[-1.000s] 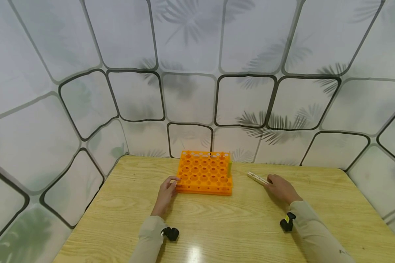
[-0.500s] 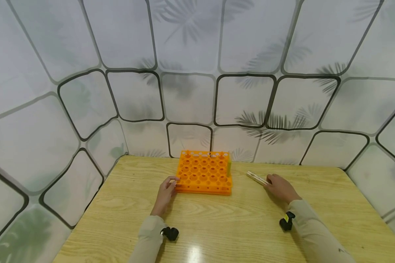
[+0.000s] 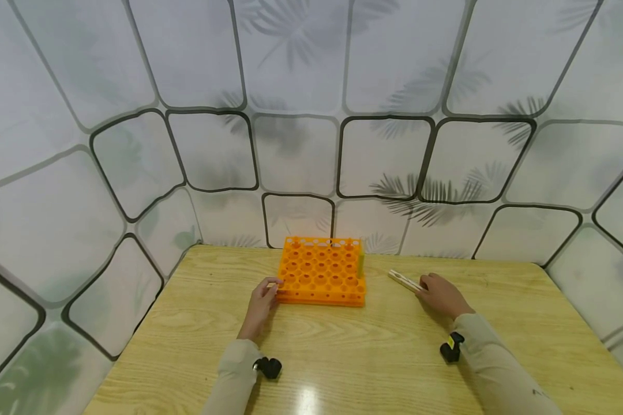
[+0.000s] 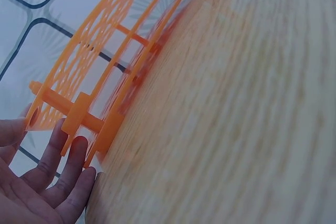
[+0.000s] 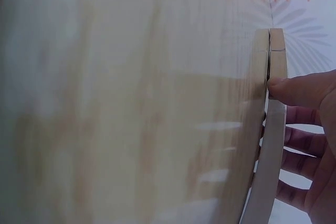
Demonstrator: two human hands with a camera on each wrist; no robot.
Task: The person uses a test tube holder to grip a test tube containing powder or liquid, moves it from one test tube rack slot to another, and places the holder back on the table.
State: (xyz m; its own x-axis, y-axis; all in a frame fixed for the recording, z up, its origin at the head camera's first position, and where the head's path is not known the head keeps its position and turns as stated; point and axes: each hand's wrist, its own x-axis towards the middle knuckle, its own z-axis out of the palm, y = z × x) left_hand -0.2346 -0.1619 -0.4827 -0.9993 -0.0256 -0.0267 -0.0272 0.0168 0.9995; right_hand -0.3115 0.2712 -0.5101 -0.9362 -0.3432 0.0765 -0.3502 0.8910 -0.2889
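An orange test tube rack (image 3: pixel 322 298) with rows of round holes stands on the table. My left hand (image 3: pixel 262 297) holds its near left corner. In the left wrist view the thumb (image 4: pixel 11 132) lies at the top plate and the other fingers curl against the side frame. A yellow-green tube (image 3: pixel 361 266) stands upright at the rack's right edge. To the right, my right hand (image 3: pixel 443 297) grips a pale wooden test tube clamp (image 3: pixel 405 280), low at the tabletop and apart from the rack. The right wrist view shows the thumb (image 5: pixel 294 88) pressed on the wood.
The wood-grain table (image 3: pixel 322 351) runs back to a patterned fabric wall (image 3: pixel 301 155), which stands close behind the rack and curves round both sides. Black wrist cameras sit on the left sleeve (image 3: pixel 231 377) and the right sleeve (image 3: pixel 498 369).
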